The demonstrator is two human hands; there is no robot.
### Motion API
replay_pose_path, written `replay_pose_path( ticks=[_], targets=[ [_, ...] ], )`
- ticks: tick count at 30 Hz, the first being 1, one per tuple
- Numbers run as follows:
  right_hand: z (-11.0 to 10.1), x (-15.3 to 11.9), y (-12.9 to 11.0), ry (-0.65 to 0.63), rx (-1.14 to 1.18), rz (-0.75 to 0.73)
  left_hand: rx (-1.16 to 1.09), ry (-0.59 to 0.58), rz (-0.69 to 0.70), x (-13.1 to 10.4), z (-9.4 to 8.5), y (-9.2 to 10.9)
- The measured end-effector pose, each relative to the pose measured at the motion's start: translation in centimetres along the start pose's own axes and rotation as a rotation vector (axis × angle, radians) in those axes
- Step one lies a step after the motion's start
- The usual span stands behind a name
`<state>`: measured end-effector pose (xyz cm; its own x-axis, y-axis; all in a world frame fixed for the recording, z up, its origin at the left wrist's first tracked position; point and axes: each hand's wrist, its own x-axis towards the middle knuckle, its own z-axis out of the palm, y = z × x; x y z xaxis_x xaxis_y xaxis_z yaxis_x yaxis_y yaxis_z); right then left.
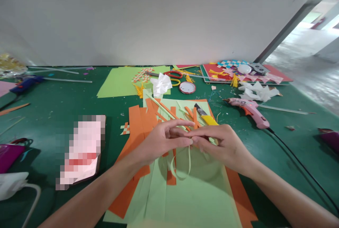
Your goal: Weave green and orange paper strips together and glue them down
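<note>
My left hand point(169, 138) and my right hand point(221, 145) meet fingertip to fingertip above the paper sheets. Between the closed fingertips is a thin light green paper strip point(189, 164), its loose part curling down in a loop. Part of the strip is hidden by the fingers. Underneath lie light green paper point(196, 196) and orange paper point(124, 171) with cut edges. Several loose orange and green strips point(173, 111) are piled just beyond the fingers. A yellow utility knife point(209, 119) rests by my right hand, its near end covered by that hand.
A pink glue gun point(249, 109) with a black cord lies at right. On the left is a phone point(84, 150), its screen blurred. Farther back are scissors point(173, 75), crumpled white tissue point(161, 84), a round lid point(187, 87) and green sheets point(116, 81). A wall point(148, 19) stands behind.
</note>
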<state>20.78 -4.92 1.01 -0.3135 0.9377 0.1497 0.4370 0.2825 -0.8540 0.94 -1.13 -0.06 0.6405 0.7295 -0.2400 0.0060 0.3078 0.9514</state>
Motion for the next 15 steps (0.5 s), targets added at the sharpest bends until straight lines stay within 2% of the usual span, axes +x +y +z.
replay_pose_path(
  ticks=[8,15],
  targets=[
    [-0.16,0.17,-0.35,-0.043,-0.007,0.076,0.014,-0.033,-0.018,0.02,0.03,-0.07],
    [-0.21,-0.02,-0.4,-0.009,-0.029,0.039,-0.002,-0.017,0.013,-0.07,-0.01,-0.14]
  ],
)
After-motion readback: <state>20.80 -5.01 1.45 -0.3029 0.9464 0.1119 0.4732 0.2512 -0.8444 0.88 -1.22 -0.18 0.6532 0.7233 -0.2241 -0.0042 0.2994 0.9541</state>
